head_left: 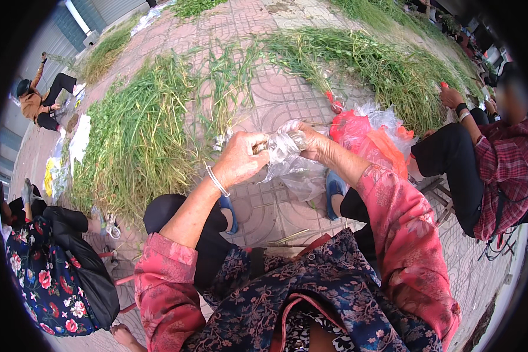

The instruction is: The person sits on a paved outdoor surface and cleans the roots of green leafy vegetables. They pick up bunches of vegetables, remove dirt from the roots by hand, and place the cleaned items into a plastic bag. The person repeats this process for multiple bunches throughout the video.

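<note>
My left hand (pixel 240 160), with a white bangle at its wrist, grips one end of a small bundle (pixel 286 143) wrapped in clear plastic. A brownish end of the bundle shows between its thumb and fingers; I cannot tell what is inside. On the other side, my right hand (pixel 313 141) is closed on the plastic wrapping. Loose clear plastic sheeting (pixel 306 178) hangs below the bundle, above the paving between my feet. Both hands are raised in front of my knees.
A large heap of cut grass (pixel 136 132) lies at the left, another grass pile (pixel 369 66) at the far right. Red and clear plastic bags (pixel 369 136) lie beyond my right forearm. Seated people are on both sides, one in a plaid shirt (pixel 504 163) at the right.
</note>
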Motion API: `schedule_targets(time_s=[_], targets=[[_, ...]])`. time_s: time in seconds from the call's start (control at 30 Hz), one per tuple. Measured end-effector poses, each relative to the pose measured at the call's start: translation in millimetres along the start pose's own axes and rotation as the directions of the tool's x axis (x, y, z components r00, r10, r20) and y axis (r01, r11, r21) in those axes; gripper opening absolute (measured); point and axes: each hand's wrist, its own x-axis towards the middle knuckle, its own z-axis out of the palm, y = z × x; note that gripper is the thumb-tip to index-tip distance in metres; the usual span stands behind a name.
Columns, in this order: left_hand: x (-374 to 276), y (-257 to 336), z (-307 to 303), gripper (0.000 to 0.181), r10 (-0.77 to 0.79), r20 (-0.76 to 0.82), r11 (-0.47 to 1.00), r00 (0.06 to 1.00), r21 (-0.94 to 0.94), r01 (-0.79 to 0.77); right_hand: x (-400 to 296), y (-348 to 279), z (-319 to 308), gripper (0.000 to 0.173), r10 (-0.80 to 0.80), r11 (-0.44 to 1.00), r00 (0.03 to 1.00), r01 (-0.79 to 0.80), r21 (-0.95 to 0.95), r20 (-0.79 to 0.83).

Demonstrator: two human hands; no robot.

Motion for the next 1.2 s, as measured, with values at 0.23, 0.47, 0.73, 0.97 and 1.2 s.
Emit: schedule_targets(time_s=[0.23, 0.47, 0.73, 0.97, 1.2], targets=[[3.3, -11.1, 0.6, 0.022, -0.185, -0.29, 0.883, 0.939, -0.469, 0.029, -21.7, 25.7, 23.7, 0.011, 0.184, 0.967, 0.979, -0.195, 0.166, 0.084], [6.7, -18.3, -23.5, 0.022, -0.3, -0.22, 0.77, 0.928, -0.63, 0.099, -43.0, 29.2, 5.4, 0.025, -0.125, 0.971, 0.916, 0.034, -0.235, -0.381], [6.5, -15.7, -15.8, 0.024, -0.258, -0.163, 0.737, 0.952, -0.671, 0.085, -28.2, 7.5, 32.7, 0.014, -0.321, 0.919, 0.935, 0.269, -0.288, -0.15], [12.7, -36.6, -6.5, 0.023, -0.203, -0.288, 0.894, 0.936, -0.444, 0.057, -35.2, 25.8, 53.3, 0.008, -0.663, 0.465, 0.743, 0.318, -0.826, -0.088], [7.5, -38.5, 2.6, 0.018, 0.042, -0.318, 0.993, 0.947, 0.12, -0.004, -60.4, -26.3, 80.7, 0.01, -0.355, -0.263, 0.877, 0.239, -0.935, 0.324]])
